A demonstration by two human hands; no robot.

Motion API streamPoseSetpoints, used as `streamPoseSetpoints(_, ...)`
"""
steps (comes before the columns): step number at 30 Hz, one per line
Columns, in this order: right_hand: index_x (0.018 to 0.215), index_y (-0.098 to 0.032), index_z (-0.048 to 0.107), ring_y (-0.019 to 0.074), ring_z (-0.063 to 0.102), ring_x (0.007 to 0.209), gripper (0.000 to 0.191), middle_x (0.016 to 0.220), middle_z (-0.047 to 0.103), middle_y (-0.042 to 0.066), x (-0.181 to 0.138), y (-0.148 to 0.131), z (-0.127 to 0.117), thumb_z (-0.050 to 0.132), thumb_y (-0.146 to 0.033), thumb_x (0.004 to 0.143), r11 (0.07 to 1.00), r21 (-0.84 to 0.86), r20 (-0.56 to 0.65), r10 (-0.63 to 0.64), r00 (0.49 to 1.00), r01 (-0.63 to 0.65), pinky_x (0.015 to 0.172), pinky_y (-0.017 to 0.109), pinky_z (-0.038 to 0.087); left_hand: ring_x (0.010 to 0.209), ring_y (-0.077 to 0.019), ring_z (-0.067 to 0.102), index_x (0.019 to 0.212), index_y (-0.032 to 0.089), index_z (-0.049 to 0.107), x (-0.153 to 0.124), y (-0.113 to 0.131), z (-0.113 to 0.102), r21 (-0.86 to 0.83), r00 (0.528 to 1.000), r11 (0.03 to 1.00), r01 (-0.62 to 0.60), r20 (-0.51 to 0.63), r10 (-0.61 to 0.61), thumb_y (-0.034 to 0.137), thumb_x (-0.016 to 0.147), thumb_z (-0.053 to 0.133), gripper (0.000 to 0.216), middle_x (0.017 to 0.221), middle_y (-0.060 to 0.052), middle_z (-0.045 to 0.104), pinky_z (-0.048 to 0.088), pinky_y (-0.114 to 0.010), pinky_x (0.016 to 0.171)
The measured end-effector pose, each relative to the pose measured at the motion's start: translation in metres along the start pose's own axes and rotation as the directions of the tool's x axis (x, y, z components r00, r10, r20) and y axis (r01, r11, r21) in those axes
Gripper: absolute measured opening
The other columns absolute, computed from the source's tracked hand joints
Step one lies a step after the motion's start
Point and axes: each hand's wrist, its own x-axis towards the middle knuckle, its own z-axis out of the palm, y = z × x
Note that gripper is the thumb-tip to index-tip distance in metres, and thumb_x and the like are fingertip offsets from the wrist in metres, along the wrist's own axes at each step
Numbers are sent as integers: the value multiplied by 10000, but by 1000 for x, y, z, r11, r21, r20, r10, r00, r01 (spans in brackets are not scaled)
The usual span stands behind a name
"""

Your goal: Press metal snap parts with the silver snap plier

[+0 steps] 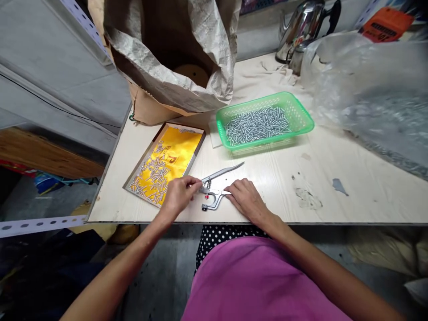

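A silver hand press tool (216,185) with a long lever lies on the pale wooden table (334,178) near its front edge. My left hand (179,195) is at the tool's jaw, its fingers pinched together on something too small to name. My right hand (245,198) rests on the tool's lower handle with its fingers curled over it. Just left of the tool sits a shallow tray (133,177) with a yellow lining, holding several small metal pieces. Beyond the tool stands a green plastic basket (302,117) filled with small silver pieces.
A large crumpled paper sack (174,62) stands open at the back left. A clear plastic bag (371,89) of metal parts fills the right side. A steel kettle (301,26) stands at the back. The table's left edge drops off beside the tray.
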Motion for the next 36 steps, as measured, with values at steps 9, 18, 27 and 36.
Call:
streamPoseSetpoints(9,984,-180,663,227,463,863,174,923,620,77,2,1,0,525,-284,955,999,-39,6,15,1000,-15,761,354,346,430,-90,428,751,142,708,-26,-29,32,-174,988,974,144,72,-133,531,690,661,397,507,25,560,331,-218,447)
streamPoseSetpoints(18,977,-175,664,225,453,862,178,920,623,75,1,0,-1,535,-296,953,998,-63,15,13,1000,-12,758,345,331,416,-86,427,721,144,681,-24,-34,41,-180,982,968,177,96,-162,504,711,660,361,466,39,528,329,-205,445)
streamPoseSetpoints(27,951,-184,671,227,441,849,160,904,619,67,2,0,1,561,-299,939,992,-123,12,3,1000,-1,733,341,316,404,-90,457,696,152,681,-26,-40,44,-102,981,980,169,118,-157,472,745,663,324,455,39,543,342,-204,445)
streamPoseSetpoints(36,927,-191,668,227,410,832,130,890,602,72,1,0,5,562,-266,936,988,-154,-8,-19,1000,18,712,339,296,396,-78,467,723,131,651,-36,-33,43,-280,917,885,373,260,-304,320,775,677,197,472,55,524,394,-187,398)
